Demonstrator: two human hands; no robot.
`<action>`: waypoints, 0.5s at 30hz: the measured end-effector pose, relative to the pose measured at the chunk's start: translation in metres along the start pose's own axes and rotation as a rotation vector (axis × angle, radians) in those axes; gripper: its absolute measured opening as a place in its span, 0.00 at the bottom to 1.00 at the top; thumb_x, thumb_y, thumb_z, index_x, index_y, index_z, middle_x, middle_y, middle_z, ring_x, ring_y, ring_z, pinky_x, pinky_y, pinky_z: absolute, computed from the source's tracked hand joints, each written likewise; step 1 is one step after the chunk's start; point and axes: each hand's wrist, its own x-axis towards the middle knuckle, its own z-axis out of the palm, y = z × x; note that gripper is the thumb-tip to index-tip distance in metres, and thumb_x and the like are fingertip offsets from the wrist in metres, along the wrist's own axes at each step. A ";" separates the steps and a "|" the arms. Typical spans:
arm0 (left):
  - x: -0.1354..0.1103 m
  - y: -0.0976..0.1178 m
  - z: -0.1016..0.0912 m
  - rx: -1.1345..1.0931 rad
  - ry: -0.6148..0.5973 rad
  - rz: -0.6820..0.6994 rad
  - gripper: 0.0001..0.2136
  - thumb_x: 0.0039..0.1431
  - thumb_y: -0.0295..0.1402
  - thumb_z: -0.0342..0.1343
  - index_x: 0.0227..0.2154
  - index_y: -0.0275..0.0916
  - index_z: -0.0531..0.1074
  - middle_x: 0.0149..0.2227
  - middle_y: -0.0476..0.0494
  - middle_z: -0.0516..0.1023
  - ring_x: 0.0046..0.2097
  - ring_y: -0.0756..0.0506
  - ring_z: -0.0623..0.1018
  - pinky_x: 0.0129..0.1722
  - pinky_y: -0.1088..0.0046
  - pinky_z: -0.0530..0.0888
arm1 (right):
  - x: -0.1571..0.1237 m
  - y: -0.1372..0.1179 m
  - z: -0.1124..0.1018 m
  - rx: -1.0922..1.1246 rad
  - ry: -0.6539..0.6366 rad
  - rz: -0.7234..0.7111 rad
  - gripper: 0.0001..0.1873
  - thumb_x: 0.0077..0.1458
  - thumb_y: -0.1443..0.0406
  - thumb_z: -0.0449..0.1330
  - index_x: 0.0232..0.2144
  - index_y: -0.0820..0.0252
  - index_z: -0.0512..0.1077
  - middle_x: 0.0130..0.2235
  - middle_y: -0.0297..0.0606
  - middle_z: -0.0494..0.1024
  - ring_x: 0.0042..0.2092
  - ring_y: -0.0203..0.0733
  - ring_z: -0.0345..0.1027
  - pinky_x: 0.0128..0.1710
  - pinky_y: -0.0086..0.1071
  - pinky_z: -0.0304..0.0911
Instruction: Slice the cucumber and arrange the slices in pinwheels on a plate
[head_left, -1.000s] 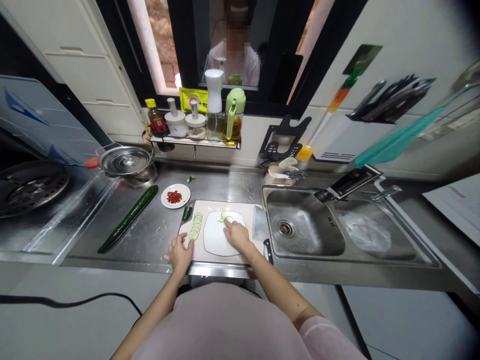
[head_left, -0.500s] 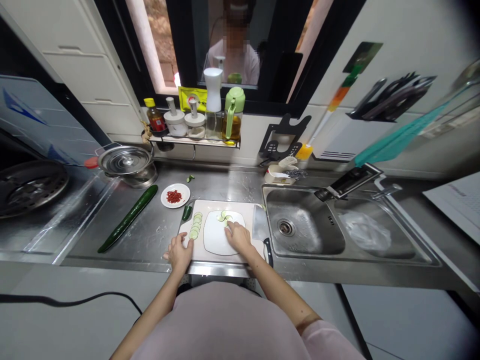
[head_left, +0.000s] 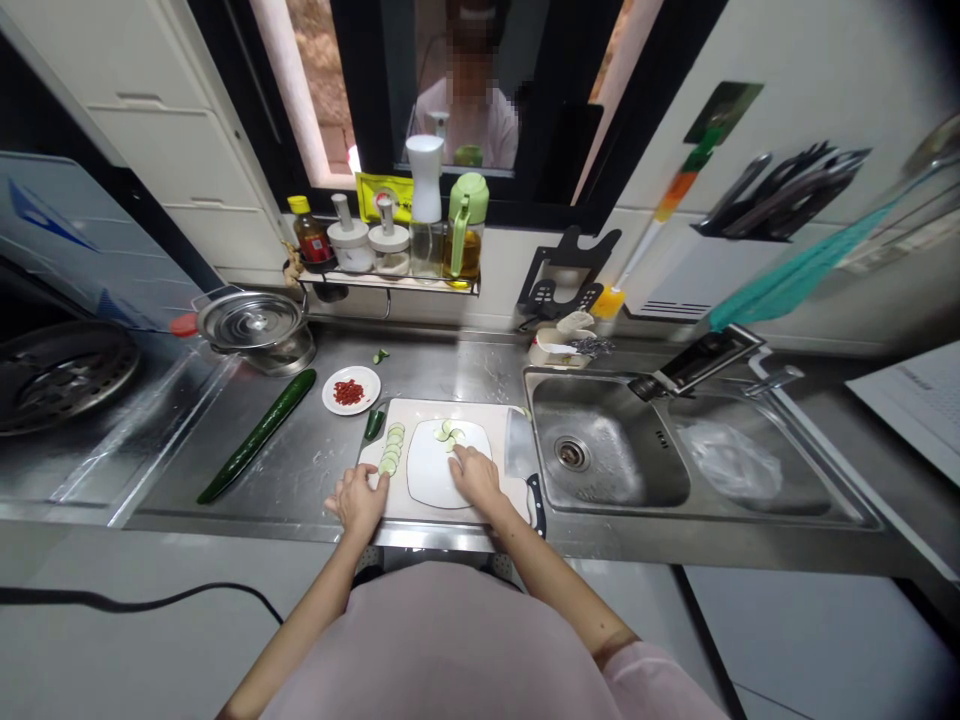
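A white square plate [head_left: 431, 480] lies on a pale cutting board [head_left: 495, 415]. Several cucumber slices [head_left: 448, 430] form a small curved cluster near the plate's far edge. My right hand [head_left: 476, 480] reaches over the plate, fingertips together on the nearest slice. To the left, a row of overlapping cucumber slices [head_left: 393, 445] runs along the board. My left hand [head_left: 360, 500] rests at the board's near-left corner, thumb and fingers apart, beside the row's near end. A kitchen knife [head_left: 520, 445] lies at the board's right side, and a cucumber end piece [head_left: 374, 425] at its left.
A long cucumber [head_left: 259, 435] lies on the steel counter at left. Behind the board sits a small plate [head_left: 330, 400] of red bits. A lidded pot [head_left: 255, 330] stands further back, below a condiment shelf [head_left: 390, 280]. The sink [head_left: 615, 480] is at right.
My right hand has shifted very slightly at the slices on the plate. The left hand and the other things stay practically in place.
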 end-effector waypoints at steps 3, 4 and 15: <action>0.000 0.002 -0.001 -0.002 0.003 0.005 0.13 0.55 0.43 0.53 0.40 0.44 0.73 0.42 0.40 0.74 0.48 0.35 0.69 0.48 0.54 0.58 | -0.004 0.000 -0.002 0.022 0.021 0.011 0.21 0.65 0.59 0.43 0.55 0.56 0.65 0.47 0.43 0.74 0.45 0.43 0.68 0.40 0.31 0.57; 0.000 0.003 -0.001 -0.006 0.008 0.006 0.12 0.55 0.42 0.53 0.39 0.44 0.73 0.42 0.40 0.74 0.48 0.35 0.69 0.48 0.55 0.58 | -0.005 0.001 -0.003 0.028 0.027 0.011 0.21 0.65 0.59 0.43 0.55 0.56 0.65 0.47 0.42 0.74 0.44 0.42 0.68 0.40 0.31 0.57; 0.000 0.002 0.004 -0.119 0.042 0.046 0.09 0.55 0.37 0.53 0.37 0.42 0.72 0.39 0.42 0.78 0.46 0.38 0.70 0.47 0.59 0.57 | -0.020 0.008 0.000 0.099 0.046 0.027 0.21 0.64 0.60 0.45 0.54 0.56 0.68 0.48 0.41 0.75 0.45 0.41 0.69 0.41 0.29 0.57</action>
